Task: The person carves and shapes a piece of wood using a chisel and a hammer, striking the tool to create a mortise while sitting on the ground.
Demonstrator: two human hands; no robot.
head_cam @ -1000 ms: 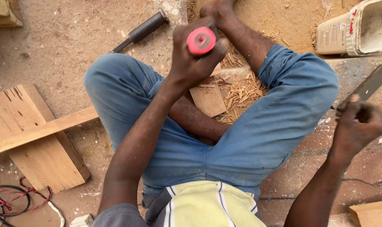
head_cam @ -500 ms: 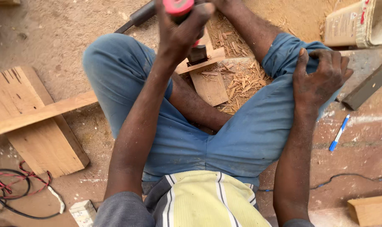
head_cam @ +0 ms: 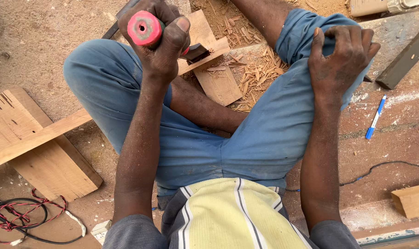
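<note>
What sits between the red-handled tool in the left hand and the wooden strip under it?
Nothing visible does. The left hand grips the red-handled tool, whose dark head is right at the wooden strip. Only loose shavings lie beside it.

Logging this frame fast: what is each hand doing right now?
Left hand: closed around the red-handled tool.
Right hand: holds no tool, fingers gripping the blue trouser fabric at the knee.
</note>
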